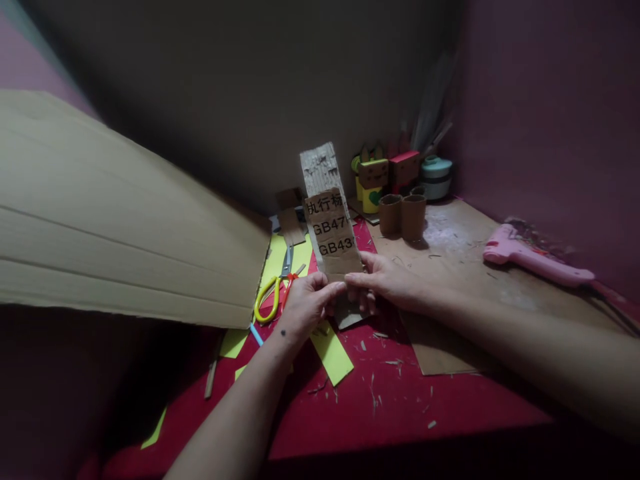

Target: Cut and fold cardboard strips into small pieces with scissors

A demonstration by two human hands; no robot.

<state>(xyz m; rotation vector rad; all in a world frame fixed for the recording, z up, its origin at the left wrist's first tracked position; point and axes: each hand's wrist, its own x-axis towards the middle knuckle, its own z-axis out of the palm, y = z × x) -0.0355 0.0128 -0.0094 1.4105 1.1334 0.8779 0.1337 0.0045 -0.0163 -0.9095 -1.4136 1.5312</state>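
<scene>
Cardboard strip (332, 223), creased brown, black lettering, pale ribbed end

Your left hand (303, 300) and right hand (379, 275) hold the strip (334, 233) by its lower part, above the cloth (360, 417). To its left, scissors (285, 269) lie over paper (274, 255); farther left stands the panel (150, 230). To its right lies the board (450, 340), carrying tubes (413, 219), with the glue gun (531, 256) farther right. Behind the tubes, figures (374, 175) stand left of the jar (436, 177).
</scene>
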